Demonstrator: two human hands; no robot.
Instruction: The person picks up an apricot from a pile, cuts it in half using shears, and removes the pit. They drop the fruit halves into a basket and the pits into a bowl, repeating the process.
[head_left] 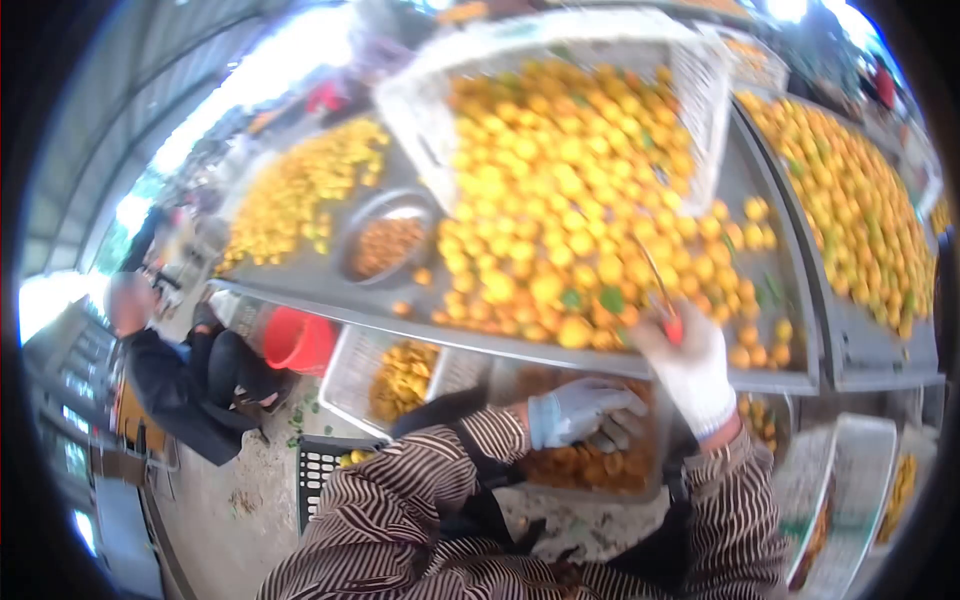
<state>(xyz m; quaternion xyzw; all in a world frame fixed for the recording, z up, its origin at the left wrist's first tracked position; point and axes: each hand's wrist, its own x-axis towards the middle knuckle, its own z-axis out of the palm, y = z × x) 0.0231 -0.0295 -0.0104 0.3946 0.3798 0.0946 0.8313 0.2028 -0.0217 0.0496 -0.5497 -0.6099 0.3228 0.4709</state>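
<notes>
"So, your right hand (pixel 692 372), in a white knitted glove, has its fingers clamped on the red handle of a slim curved tool (pixel 673 326). You should find it light and stiff; grip it by that handle, well clear of the thin end."

"And your left hand (pixel 580 412), in a pale blue-grey glove, bends its fingers over a translucent plastic bin (pixel 658 450) of orange-brown pieces (pixel 590 470); whether they pinch anything, we can't tell you."

"Your round yellow-orange fruits (pixel 560 180) lie heaped on the grey metal surface (pixel 340 288), partly within a white plastic crate (pixel 425 140) that looks tipped. They'll probably feel light, smooth and easily bruised, so cup one round its middle without squeezing."

"Left of your heap, an oval metal bowl (pixel 405 212) sits on that surface, and a bright red bucket (pixel 300 342) stands below its edge."

"Farther to your left, a person in dark clothing (pixel 190 385) sits low, and a ribbed roof (pixel 110 110) rises over that side."
</notes>
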